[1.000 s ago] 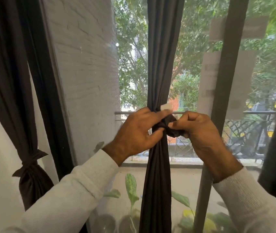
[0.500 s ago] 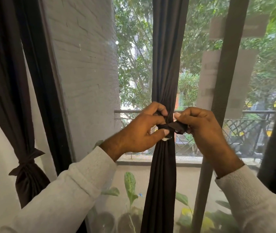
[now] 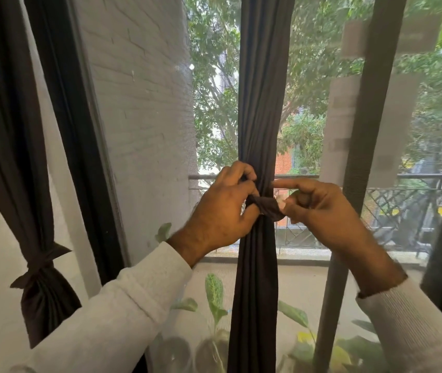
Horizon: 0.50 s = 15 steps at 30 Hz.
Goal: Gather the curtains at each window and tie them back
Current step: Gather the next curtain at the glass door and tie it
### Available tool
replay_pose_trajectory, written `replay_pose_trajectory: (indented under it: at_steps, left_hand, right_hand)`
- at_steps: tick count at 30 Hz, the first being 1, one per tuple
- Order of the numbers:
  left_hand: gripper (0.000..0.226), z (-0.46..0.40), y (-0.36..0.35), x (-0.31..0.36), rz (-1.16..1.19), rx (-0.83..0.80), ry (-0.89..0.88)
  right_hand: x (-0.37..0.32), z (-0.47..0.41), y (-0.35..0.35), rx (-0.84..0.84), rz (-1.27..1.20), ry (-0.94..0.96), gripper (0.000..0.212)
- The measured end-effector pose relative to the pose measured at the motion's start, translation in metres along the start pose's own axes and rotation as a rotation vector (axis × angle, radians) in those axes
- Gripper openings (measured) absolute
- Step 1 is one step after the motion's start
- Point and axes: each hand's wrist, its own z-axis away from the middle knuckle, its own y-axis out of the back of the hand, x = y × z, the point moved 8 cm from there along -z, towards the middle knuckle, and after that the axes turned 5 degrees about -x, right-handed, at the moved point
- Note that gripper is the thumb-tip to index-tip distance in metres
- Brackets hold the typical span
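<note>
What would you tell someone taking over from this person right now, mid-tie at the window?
Left hand: grip curled round the gathered middle curtain at the tie band, holding the bunch together.
Right hand: pinches the free end of the tie band, index finger extended.
The middle curtain hangs bunched in front of the window glass; the band is wrapped round it but not visibly secured.
Done: the left curtain is gathered and knotted with its own tie.
Left: finish fastening the band on the middle curtain. A dark strip at the right edge may be another curtain; cannot tell.
</note>
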Motion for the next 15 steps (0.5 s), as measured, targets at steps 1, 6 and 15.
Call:
replay_pose_trajectory:
  at_steps: [1,6,15]
  left_hand:
    - [0.012,0.0,0.0,0.0,0.005,-0.001,-0.003]
    - [0.036,-0.001,-0.01,0.0,0.196,-0.26,-0.058]
    - [0.02,-0.006,0.011,0.012,0.214,-0.009,-0.112]
  right_hand:
    - [-0.003,0.0,0.0,-0.011,0.051,0.039,0.023]
    - [0.0,-0.005,0.012,0.159,0.06,0.073,0.016]
    - [-0.018,-0.007,0.021,0.266,0.097,0.12,0.016]
